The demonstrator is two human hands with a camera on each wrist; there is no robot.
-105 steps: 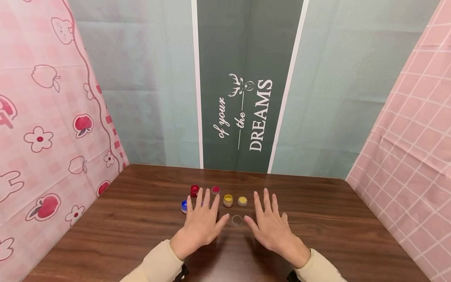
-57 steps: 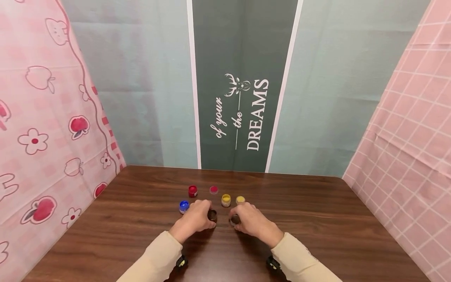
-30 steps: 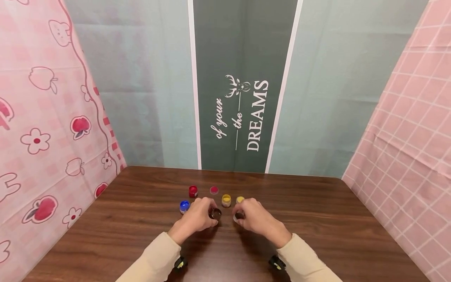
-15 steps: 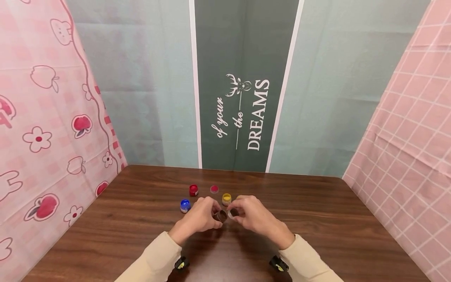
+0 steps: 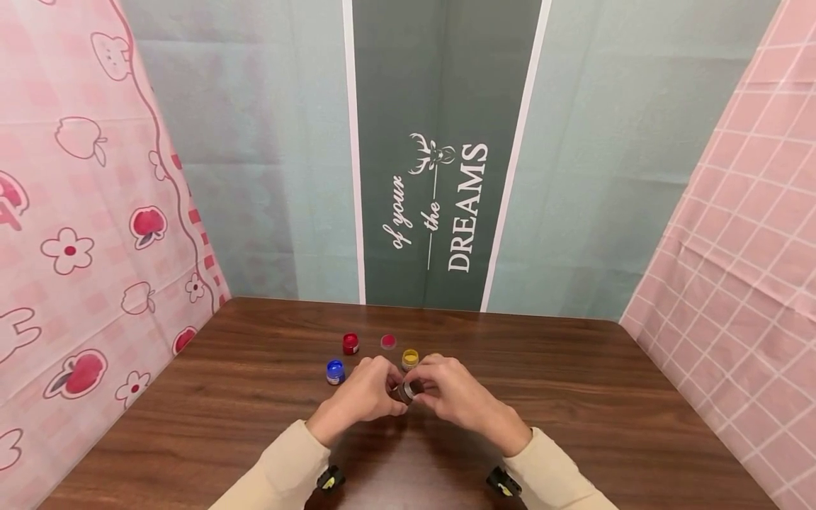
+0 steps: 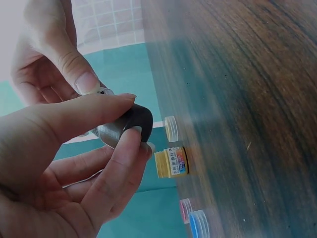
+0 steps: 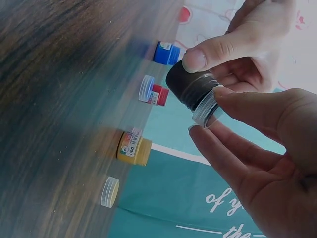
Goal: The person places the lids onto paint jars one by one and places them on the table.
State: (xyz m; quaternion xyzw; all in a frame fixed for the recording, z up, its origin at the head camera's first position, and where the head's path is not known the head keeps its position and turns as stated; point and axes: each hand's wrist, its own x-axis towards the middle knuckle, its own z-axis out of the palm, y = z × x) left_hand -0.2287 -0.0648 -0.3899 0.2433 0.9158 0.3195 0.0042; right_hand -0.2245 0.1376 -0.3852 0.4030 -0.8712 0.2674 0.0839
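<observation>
Tilted on its side just above the table, a small dark paint jar (image 7: 187, 85) is held by my left hand (image 5: 365, 389), thumb and fingers around its body. My right hand (image 5: 457, 388) pinches the clear ribbed lid (image 7: 205, 110) by its edge. The lid sits right against the jar's mouth, its rim facing the jar. From the left wrist view, the jar's dark base (image 6: 141, 121) points away from the right hand, and the left fingers cover much of its side.
Uncapped paint jars stand beyond my hands: red (image 5: 350, 344), blue (image 5: 335, 372) and yellow (image 5: 410, 359). The red lid (image 5: 388, 342) lies behind the yellow jar. A yellow lid (image 7: 110, 192) and a blue lid (image 6: 199, 224) also lie on the wooden table (image 5: 561, 382).
Both hands, open over the table at first, have taken hold of the dark jar and its lid. They have since come together, bringing the lid to the jar's mouth.
</observation>
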